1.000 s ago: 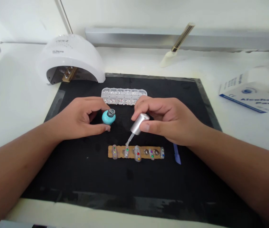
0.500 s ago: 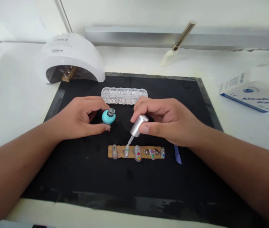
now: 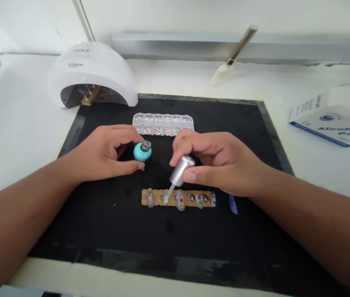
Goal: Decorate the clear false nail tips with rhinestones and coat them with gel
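Between the thumb and fingers of my left hand (image 3: 109, 154) is an uncapped turquoise nail polish bottle (image 3: 142, 153), its dark threaded neck pointing up. My right hand (image 3: 218, 161) pinches the silver cap of a nail polish brush (image 3: 182, 170). The brush slants down to the left, and its bristles touch the second false nail from the left (image 3: 165, 198). Several clear, glittery false nails with coloured gems are fixed across a wooden strip (image 3: 159, 203). Bare metal knobs (image 3: 205, 199) show toward the strip's right end.
Behind my hands lies a clear compartment case of rhinestones (image 3: 163, 124). A white nail lamp (image 3: 97, 70) stands back left, with a wooden piece inside. A purple tool (image 3: 233, 205) is partly under my right hand. An Alcohol Pads box (image 3: 329, 123) and a gold-handled brush (image 3: 236, 53) lie beyond the black mat (image 3: 125, 235).
My right hand has lowered slightly, and the brush tip has moved down along the same false nail toward its near end. My left hand keeps the bottle in place.
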